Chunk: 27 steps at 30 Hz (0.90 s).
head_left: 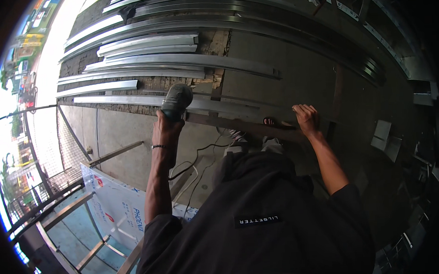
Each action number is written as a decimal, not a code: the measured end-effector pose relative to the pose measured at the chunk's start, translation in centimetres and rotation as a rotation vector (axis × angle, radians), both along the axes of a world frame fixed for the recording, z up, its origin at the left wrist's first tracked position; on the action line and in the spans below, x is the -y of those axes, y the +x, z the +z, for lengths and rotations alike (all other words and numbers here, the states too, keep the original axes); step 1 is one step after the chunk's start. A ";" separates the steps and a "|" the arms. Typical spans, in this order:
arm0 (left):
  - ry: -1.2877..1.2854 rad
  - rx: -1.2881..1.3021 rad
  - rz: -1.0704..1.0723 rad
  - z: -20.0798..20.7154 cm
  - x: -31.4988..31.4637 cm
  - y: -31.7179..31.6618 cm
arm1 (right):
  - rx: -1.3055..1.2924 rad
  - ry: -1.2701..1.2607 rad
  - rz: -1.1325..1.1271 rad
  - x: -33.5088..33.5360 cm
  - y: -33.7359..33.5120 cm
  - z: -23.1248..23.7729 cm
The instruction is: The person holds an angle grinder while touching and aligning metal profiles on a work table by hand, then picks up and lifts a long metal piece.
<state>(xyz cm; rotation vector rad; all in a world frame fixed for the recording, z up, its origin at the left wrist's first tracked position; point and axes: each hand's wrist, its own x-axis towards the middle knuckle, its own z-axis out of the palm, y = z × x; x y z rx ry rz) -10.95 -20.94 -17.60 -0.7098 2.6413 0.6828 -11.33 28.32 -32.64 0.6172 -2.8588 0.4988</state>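
Head view: one left hand (166,129) is gripping one tool (179,96), which is hovering over or touching one near strip (126,99); contact is not showing. One right hand (307,119) is curling narrow toward the right; whether it is holding anything, I cannot tell. Tool work at the strip seems to be under way, probably calling for steady aim. Farther, one short strip (109,86) is lying left; far strips (178,60) are overlapping, uncountable.

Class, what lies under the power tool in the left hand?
Left of the power tool, a silvery metal strip runs up to it; a metal length emerges on its right. The tool covers the stretch between, so whether they join cannot be seen.
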 end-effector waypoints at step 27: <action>-0.042 0.000 -0.105 0.2 -7.1 1.0 | -0.052 -0.070 0.012 0.0 0.2 -0.2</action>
